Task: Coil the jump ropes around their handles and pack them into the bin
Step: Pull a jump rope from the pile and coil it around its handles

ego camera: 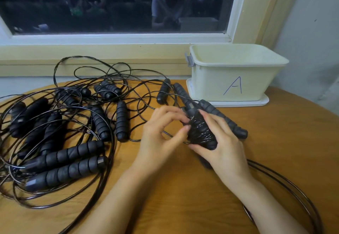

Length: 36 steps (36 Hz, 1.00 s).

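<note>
My right hand [218,142] grips a pair of black ribbed handles [220,116] with thin black rope wound round their middle [200,131]. My left hand [161,129] pinches the rope right beside that coil with thumb and fingertips. A slack length of the same rope [286,184] loops off to the lower right of the table. A tangled heap of several more black jump ropes and handles [60,127] covers the left half of the round wooden table [183,188]. The cream bin [236,72] marked "A" stands open at the back right; nothing shows inside it.
The bin stands on its white lid [256,102], against the window ledge [91,56]. Two loose handles [164,90] lie just left of the bin. A grey wall [311,32] borders the right side. The table's curved edge runs along the right.
</note>
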Motion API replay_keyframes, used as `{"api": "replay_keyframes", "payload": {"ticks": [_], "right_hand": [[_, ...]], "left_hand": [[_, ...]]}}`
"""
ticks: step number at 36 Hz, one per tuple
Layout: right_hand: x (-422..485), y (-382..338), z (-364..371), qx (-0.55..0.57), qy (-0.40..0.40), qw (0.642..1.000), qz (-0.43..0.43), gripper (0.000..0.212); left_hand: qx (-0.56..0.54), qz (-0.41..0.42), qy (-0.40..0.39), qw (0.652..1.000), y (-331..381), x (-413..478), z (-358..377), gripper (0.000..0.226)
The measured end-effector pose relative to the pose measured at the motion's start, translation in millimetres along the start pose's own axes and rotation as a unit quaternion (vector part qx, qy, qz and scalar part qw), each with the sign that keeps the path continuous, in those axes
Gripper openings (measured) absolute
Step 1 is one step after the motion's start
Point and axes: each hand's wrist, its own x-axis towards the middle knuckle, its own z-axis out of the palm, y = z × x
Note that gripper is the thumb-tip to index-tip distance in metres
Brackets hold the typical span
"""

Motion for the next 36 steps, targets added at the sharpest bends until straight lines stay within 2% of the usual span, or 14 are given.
{"api": "replay_keyframes", "payload": {"ticks": [5, 8, 11, 15, 19, 25, 29, 36], "right_hand": [[-1.1, 1.9, 0.7, -0.010, -0.035, 0.999, -0.006, 0.084], [0.0, 1.8, 1.1, 0.009, -0.034, 0.999, -0.009, 0.086], [1.0, 0.3, 0.5, 0.051, -0.061, 0.997, -0.010, 0.086], [-0.6, -4.8, 2.2, 0.093, -0.090, 0.991, -0.013, 0.085], [-1.5, -8.2, -1.2, 0.126, -0.110, 0.986, -0.018, 0.082], [-3.1, -15.0, -7.6, 0.156, -0.154, 0.976, -0.022, 0.080], [-4.7, -17.2, -8.7, 0.174, -0.172, 0.969, -0.028, 0.079], [-5.2, -20.1, -8.2, 0.190, -0.194, 0.962, -0.028, 0.080]], "left_hand": [[-0.020, -0.042, -0.058, 0.997, 3.3, -3.9, 4.4, 0.016], [-0.106, -0.126, -0.033, 0.986, 3.1, 0.2, 1.5, 0.018], [-0.198, -0.217, -0.013, 0.956, -0.7, 4.0, -2.8, 0.022], [-0.217, -0.274, 0.005, 0.937, -10.4, 5.9, -8.0, 0.033], [-0.246, -0.316, -0.005, 0.916, -14.1, 6.8, -19.2, 0.034], [-0.276, -0.362, -0.014, 0.890, -13.6, 10.5, -31.2, 0.010], [-0.276, -0.371, -0.041, 0.886, -15.8, 13.0, -38.3, 0.033], [-0.299, -0.403, -0.065, 0.862, -20.8, 13.1, -43.8, 0.021]]}}
